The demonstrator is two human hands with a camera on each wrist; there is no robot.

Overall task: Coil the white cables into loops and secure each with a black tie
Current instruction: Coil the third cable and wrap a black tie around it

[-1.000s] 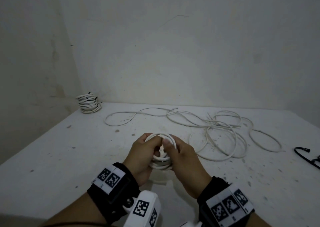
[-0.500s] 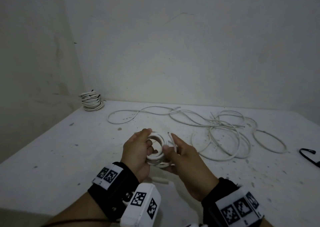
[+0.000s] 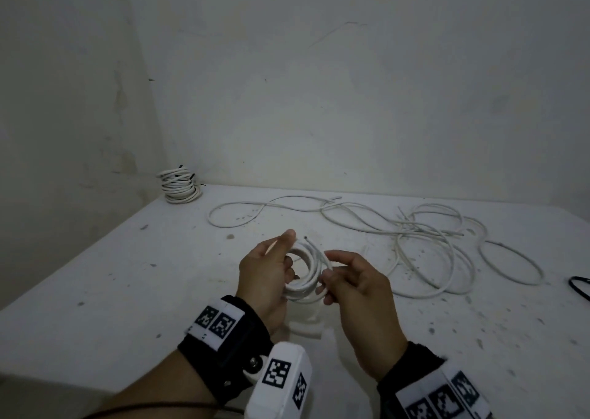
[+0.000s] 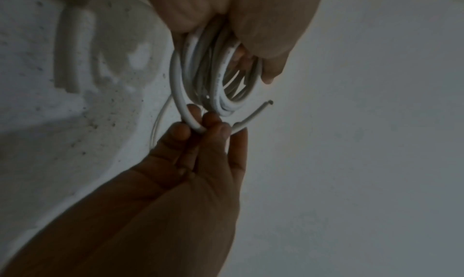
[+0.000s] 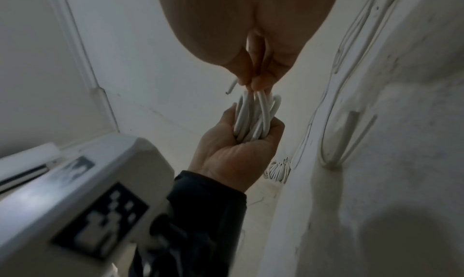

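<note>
While left grip [image 3: 265, 271] clasps the coil [image 3: 306, 271], right grip [image 3: 354, 278] pinches its end

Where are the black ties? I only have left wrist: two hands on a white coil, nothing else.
Observer: One black tie lies at the right edge of the table, partly cut off by the head view.
Operator: Any coils done?
Observer: One tied coil sits in the far left corner, by the wall.
Operator: More to coil?
Observer: Yes, loose white cable sprawls on the table beyond the held coil.
</note>
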